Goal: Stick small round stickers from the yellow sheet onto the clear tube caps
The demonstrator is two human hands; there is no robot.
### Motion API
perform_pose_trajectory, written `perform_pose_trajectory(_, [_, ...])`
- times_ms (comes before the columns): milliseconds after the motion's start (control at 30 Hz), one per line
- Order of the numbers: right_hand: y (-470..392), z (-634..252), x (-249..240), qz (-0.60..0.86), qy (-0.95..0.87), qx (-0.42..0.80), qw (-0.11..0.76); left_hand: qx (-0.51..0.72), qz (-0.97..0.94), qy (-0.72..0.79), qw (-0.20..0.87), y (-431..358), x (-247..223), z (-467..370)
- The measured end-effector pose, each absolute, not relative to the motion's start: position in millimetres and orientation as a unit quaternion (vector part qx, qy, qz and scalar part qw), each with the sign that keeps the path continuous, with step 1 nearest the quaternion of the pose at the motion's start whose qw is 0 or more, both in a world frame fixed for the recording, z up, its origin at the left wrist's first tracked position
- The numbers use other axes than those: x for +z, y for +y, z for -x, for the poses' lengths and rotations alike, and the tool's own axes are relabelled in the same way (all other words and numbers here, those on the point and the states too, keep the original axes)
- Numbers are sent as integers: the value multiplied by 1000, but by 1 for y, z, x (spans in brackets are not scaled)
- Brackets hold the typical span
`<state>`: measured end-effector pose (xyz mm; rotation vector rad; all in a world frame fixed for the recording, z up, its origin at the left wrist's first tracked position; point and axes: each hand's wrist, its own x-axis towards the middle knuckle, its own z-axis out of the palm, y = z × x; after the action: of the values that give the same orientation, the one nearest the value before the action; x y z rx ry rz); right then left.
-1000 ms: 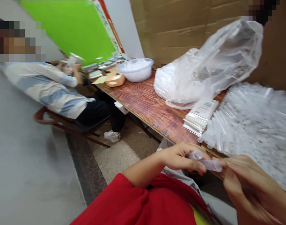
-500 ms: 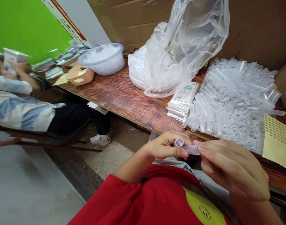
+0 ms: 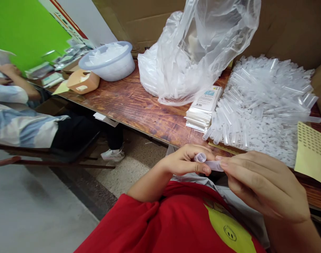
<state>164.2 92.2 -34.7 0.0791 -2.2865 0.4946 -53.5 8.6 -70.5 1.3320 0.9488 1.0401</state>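
Wooden tabletop (image 3: 139, 109) heaped with clear plastic tubes (image 3: 266, 105); one small clear tube (image 3: 209, 163) is pinched endwise between left hand (image 3: 188, 163) and right hand (image 3: 260, 188), fingers closed, steadying it.

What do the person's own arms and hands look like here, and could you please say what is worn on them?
Both are bare: the left hand and right hand wear no gloves, rings or watch that shows. The left forearm is uncovered up to a red sleeve, part of a red shirt with a yellow smiley patch. Fingernails are short and unpainted.
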Motion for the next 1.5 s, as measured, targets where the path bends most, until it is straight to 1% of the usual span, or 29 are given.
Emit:
perform_pose_trajectory(133, [93, -163, -36, -45, -904, 189, 381, 462, -548, 395, 575, 7, -73, 53])
perform_pose_trajectory(233, [92, -158, -41, -22, -894, 206, 398, 458, -517, 406, 599, 6, -77, 53])
perform_pose_trajectory(433, [87, -147, -57, -15, -821, 332, 464, 451, -495, 397, 628, 9, -93, 52])
perform_pose_trajectory(500, [85, -144, -61, -7, -804, 356, 477, 457, -489, 389, 634, 10, -97, 52])
perform_pose_trajectory(733, [83, -139, -64, -23, -809, 343, 477, 474, -483, 352, 647, 13, -101, 54])
perform_pose_trajectory(967, [81, -139, -62, 5, -830, 330, 449, 483, -543, 322, 607, 16, -97, 60])
perform_pose_trajectory(1100, [79, -138, -58, 14, -816, 346, 462, 482, -585, 335, 560, 18, -94, 57])
perform_pose_trajectory(1167, [80, -139, -57, 26, -805, 375, 460, 482, -572, 346, 567, 17, -94, 55])
perform_pose_trajectory(1233, [84, -143, -56, 67, -774, 393, 492, 481, -533, 362, 594, 16, -95, 54])
perform_pose_trajectory(1300, [94, -148, -56, 147, -720, 362, 573, 487, -486, 382, 617, 14, -97, 54])
perform_pose_trajectory(1367, [110, -149, -58, 226, -683, 272, 640, 497, -457, 404, 617, 12, -98, 56])
perform_pose_trajectory(1433, [128, -147, -61, 260, -703, 157, 643, 496, -451, 427, 606, 11, -98, 58])
perform_pose_trajectory(1500, [144, -141, -66, 257, -744, 64, 613, 499, -453, 438, 594, 11, -97, 59])
